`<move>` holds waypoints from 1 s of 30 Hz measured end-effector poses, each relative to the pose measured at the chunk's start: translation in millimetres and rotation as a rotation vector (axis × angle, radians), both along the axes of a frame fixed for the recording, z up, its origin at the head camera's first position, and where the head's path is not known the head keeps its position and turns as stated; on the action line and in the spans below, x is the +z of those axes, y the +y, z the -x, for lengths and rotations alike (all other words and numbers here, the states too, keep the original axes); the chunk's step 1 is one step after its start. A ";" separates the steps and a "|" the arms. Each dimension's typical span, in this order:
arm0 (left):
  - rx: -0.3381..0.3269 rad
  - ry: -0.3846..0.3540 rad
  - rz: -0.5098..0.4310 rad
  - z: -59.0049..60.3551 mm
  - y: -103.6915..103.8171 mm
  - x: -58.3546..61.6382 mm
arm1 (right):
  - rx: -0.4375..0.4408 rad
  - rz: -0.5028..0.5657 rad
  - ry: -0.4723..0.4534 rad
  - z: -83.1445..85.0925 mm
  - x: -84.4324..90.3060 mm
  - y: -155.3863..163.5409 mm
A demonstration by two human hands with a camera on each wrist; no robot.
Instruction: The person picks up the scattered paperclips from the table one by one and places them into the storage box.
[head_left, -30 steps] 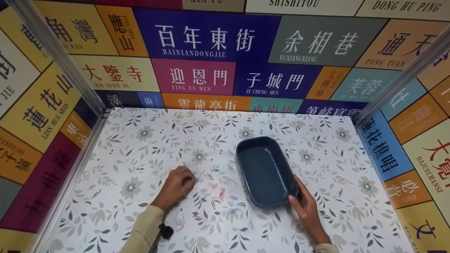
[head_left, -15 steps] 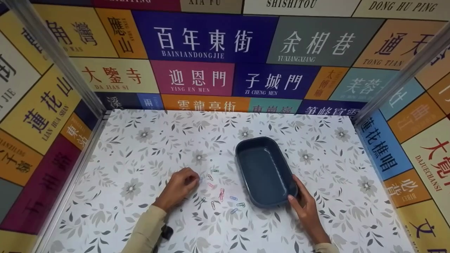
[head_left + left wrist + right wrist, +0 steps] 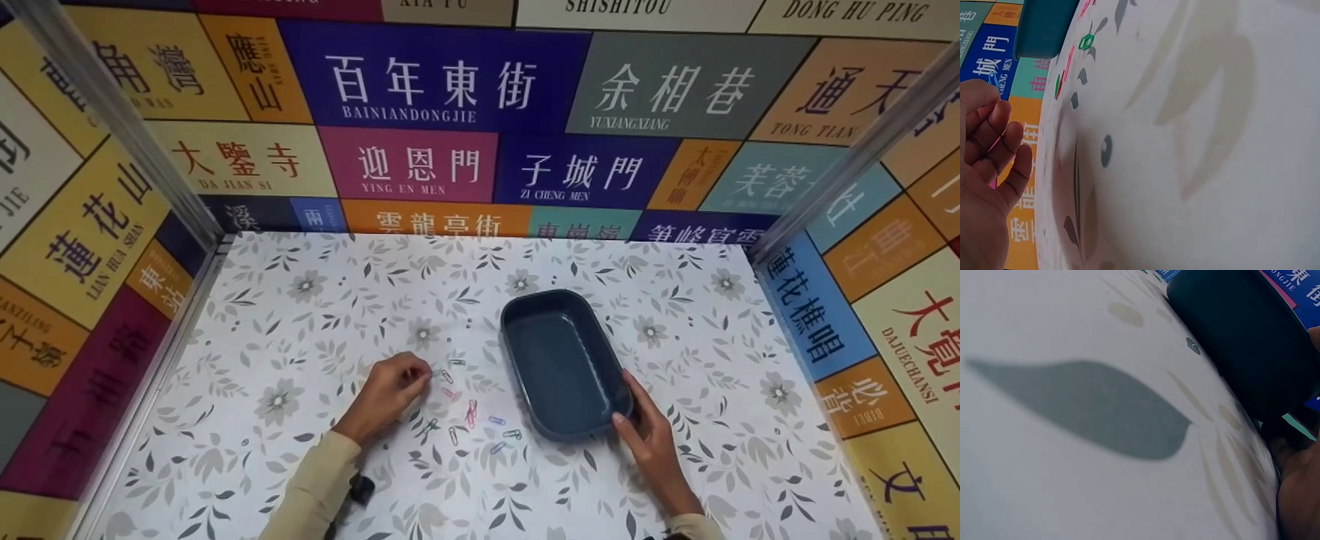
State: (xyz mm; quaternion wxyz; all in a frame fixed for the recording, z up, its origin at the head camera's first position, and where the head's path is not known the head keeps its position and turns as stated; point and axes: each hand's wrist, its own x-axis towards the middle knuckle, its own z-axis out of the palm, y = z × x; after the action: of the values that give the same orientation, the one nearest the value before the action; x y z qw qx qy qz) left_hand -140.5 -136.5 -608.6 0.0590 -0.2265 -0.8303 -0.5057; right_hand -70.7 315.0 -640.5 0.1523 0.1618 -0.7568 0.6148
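In the head view my left hand [image 3: 388, 396] is just above the table, to the left of several scattered paper clips. Its thumb and forefinger pinch a small blue paper clip [image 3: 995, 80], which shows at the fingertips in the left wrist view. Near that hand lie a green paper clip [image 3: 457, 362] and a pink paper clip [image 3: 448, 393]. More clips lie closer to the dish, among them a blue one. My right hand [image 3: 655, 444] grips the near right corner of a dark blue rectangular dish [image 3: 566, 375], thumb at the rim. Nothing is visible inside the dish.
A white tabletop [image 3: 337, 315] with a grey leaf and flower print lies under everything. Panels with large Chinese characters [image 3: 435, 82] stand behind and on both sides. Metal posts [image 3: 150, 127] mark the corners.
My left hand has moved slightly to the right, towards the loose clips, with its fingertips pinched. The right hand and the dish keep their place.
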 end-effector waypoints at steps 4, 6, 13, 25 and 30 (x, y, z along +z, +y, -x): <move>-0.029 0.008 0.004 3.0 4.8 4.1 | -0.006 -0.001 -0.026 -0.2 -0.5 0.6; -0.043 0.010 -0.003 4.0 7.3 5.4 | -0.008 -0.001 -0.035 0.2 -1.7 1.1; -0.084 0.030 -0.027 6.3 18.6 11.5 | 0.014 0.034 -0.084 -0.7 -2.3 1.8; -0.126 0.076 -0.030 11.2 28.6 19.0 | 0.020 0.013 -0.045 0.9 -3.8 2.7; -0.141 0.101 -0.020 13.8 34.7 23.8 | 0.022 0.016 -0.033 0.7 -3.8 2.3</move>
State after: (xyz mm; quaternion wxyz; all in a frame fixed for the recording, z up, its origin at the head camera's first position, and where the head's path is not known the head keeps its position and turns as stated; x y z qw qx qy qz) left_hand -154.3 -101.7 -584.8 0.0674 -0.3088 -0.8033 -0.5048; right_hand -71.4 317.2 -644.3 0.1340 0.1587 -0.7524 0.6251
